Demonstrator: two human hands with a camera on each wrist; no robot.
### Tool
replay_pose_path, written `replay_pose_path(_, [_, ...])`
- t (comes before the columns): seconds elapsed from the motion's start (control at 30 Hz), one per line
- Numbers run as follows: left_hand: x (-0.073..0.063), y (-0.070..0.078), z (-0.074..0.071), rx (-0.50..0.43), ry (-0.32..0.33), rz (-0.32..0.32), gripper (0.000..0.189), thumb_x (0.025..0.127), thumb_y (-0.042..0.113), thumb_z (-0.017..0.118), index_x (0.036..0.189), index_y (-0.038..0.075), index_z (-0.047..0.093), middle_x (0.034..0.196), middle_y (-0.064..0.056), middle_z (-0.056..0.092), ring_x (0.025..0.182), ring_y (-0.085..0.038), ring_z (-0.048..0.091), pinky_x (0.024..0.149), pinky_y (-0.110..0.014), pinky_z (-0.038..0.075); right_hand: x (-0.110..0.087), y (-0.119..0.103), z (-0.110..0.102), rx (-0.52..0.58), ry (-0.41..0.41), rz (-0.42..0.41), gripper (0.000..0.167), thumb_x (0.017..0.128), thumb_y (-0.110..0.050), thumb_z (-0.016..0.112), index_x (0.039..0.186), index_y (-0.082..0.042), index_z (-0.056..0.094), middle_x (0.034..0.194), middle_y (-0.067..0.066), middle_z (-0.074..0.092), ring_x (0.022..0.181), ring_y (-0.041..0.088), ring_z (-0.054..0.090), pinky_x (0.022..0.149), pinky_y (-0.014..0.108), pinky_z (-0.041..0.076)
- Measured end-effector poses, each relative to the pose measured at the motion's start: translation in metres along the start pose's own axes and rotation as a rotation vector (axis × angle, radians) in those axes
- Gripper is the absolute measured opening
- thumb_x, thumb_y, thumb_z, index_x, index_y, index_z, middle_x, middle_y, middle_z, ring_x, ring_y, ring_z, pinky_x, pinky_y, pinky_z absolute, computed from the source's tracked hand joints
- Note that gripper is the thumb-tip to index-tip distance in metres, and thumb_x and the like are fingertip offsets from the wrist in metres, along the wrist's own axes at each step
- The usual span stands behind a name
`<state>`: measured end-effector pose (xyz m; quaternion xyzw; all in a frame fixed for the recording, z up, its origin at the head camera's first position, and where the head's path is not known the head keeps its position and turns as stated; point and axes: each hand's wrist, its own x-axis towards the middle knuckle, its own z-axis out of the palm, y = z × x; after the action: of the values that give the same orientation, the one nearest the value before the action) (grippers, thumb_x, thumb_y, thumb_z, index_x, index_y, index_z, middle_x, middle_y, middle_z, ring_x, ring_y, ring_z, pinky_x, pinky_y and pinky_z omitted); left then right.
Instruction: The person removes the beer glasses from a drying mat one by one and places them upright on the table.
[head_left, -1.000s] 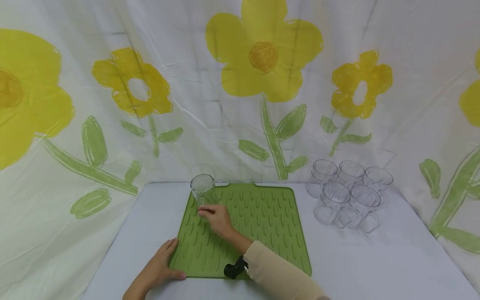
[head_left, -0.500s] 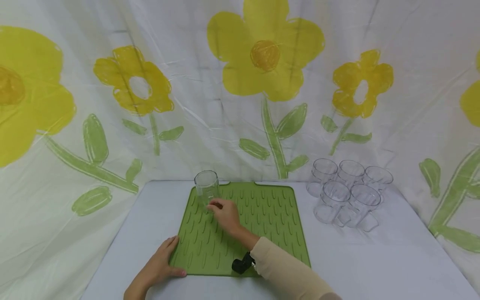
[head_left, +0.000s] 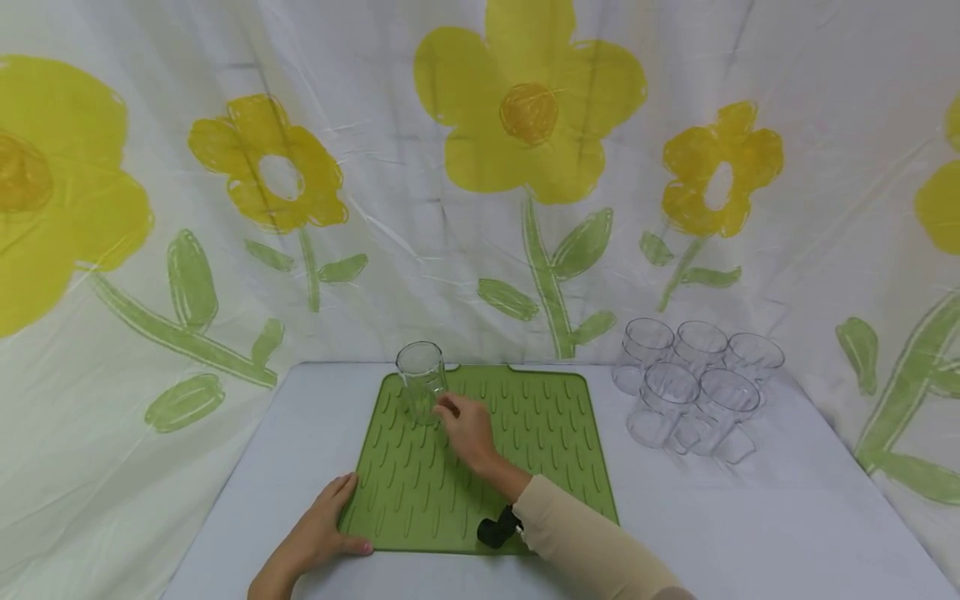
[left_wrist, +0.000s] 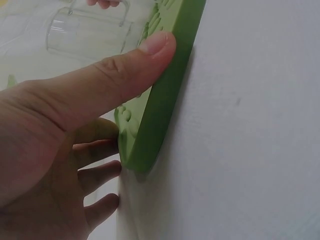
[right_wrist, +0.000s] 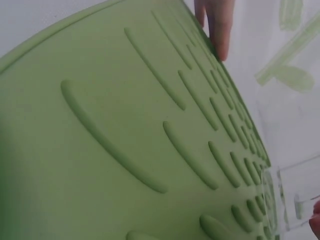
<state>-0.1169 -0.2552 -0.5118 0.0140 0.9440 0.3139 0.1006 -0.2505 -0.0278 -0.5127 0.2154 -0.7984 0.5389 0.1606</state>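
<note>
My right hand (head_left: 468, 429) pinches the handle of a clear glass mug (head_left: 420, 375), which is upright over the back left part of a green ridged drying mat (head_left: 427, 508). The right wrist view catches the mug (right_wrist: 295, 192) at its right edge, its base close to the mat's ridges. At the mat's front left corner rests my left hand (head_left: 315, 525), fingers along the left side and thumb at the front edge. In the left wrist view the thumb (left_wrist: 115, 75) lies straight along the mat's raised edge.
Several more clear glass mugs (head_left: 671, 387) stand upright in a close group on the white table (head_left: 705, 525), right of the mat. A curtain (head_left: 390, 267) with yellow flowers hangs behind the table. A black wrist camera (head_left: 495, 529) sticks out beneath the right sleeve.
My right hand has moved the glass mug a little to the right over the back left part of the mat. The left hand stays at its corner.
</note>
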Motion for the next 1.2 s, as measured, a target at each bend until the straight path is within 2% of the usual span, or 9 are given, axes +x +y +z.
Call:
replay_pose_path(0.17, [0.0, -0.001, 0.0, 0.003, -0.004, -0.009, 0.119, 0.056, 0.033, 0.091, 0.147, -0.012, 0.028, 0.151, -0.036, 0.028, 0.139, -0.056, 0.026, 0.112, -0.066, 0.029, -0.001, 0.0, -0.001, -0.033, 0.045, -0.028, 0.02, 0.091, -0.01, 0.067, 0.104, 0.005, 0.072, 0.095, 0.02, 0.074, 0.081, 0.024, 0.073, 0.07, 0.027, 0.061])
replay_pose_path(0.4, [0.001, -0.001, 0.001, -0.003, -0.001, -0.009, 0.119, 0.056, 0.033, 0.091, 0.147, -0.011, 0.028, 0.151, -0.036, 0.028, 0.139, -0.056, 0.026, 0.112, -0.066, 0.028, -0.001, 0.001, -0.003, -0.071, 0.107, -0.042, 0.017, 0.088, -0.001, 0.067, 0.103, 0.007, 0.072, 0.092, 0.019, 0.074, 0.078, 0.024, 0.073, 0.066, 0.03, 0.061])
replay_pose_path(0.6, [0.001, -0.002, 0.002, 0.002, 0.007, 0.005, 0.118, 0.056, 0.032, 0.091, 0.147, -0.011, 0.029, 0.15, -0.035, 0.029, 0.138, -0.055, 0.027, 0.112, -0.066, 0.029, -0.001, 0.004, -0.005, -0.098, 0.132, -0.046, 0.021, 0.089, -0.001, 0.067, 0.107, 0.009, 0.07, 0.095, 0.021, 0.074, 0.084, 0.026, 0.074, 0.07, 0.033, 0.062])
replay_pose_path(0.77, [0.0, -0.002, 0.003, -0.001, 0.013, 0.016, 0.118, 0.056, 0.032, 0.091, 0.146, -0.012, 0.03, 0.15, -0.036, 0.03, 0.138, -0.055, 0.027, 0.112, -0.065, 0.029, 0.0, 0.005, -0.007, -0.104, 0.155, -0.064, 0.022, 0.086, 0.0, 0.069, 0.106, 0.01, 0.07, 0.094, 0.021, 0.074, 0.084, 0.026, 0.074, 0.069, 0.031, 0.062])
replay_pose_path(0.93, [0.0, -0.001, 0.002, 0.003, 0.019, 0.015, 0.118, 0.056, 0.032, 0.091, 0.146, -0.012, 0.03, 0.15, -0.035, 0.03, 0.138, -0.055, 0.027, 0.112, -0.065, 0.029, 0.001, 0.007, -0.011, -0.086, 0.15, -0.086, 0.021, 0.085, 0.002, 0.07, 0.105, 0.01, 0.071, 0.094, 0.023, 0.074, 0.082, 0.027, 0.075, 0.066, 0.029, 0.062])
replay_pose_path(1.2, [0.0, -0.002, 0.002, 0.002, 0.011, 0.004, 0.118, 0.056, 0.032, 0.091, 0.147, -0.011, 0.029, 0.151, -0.035, 0.029, 0.139, -0.055, 0.026, 0.112, -0.066, 0.029, 0.003, 0.012, -0.019, -0.044, 0.121, -0.092, 0.023, 0.086, 0.002, 0.068, 0.107, 0.01, 0.07, 0.098, 0.024, 0.073, 0.087, 0.029, 0.074, 0.071, 0.032, 0.062])
